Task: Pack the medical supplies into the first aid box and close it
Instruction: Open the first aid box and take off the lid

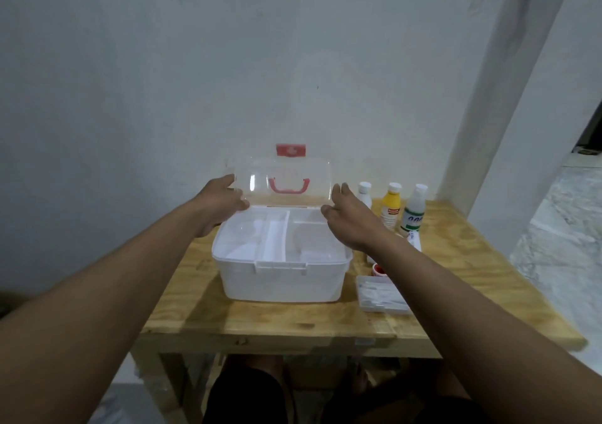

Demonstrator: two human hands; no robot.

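Observation:
A white first aid box [280,280] stands on the wooden table, its clear lid [293,169] raised upright with a red handle and a red latch at the top. A compartment tray lies inside the box. My left hand [221,205] grips the lid's left edge. My right hand [345,218] holds the lid's right edge. To the right of the box stand a white bottle [365,194], a yellow bottle [391,207] and a clear bottle with a green label [413,211]. A white tube [414,240], a small red-capped jar [379,270] and a clear packet of white supplies [381,295] lie nearer the front.
The wooden table [260,322] stands against a white wall, with its front edge close to me. A white pillar [508,97] rises at the right behind the table. My legs show under the table.

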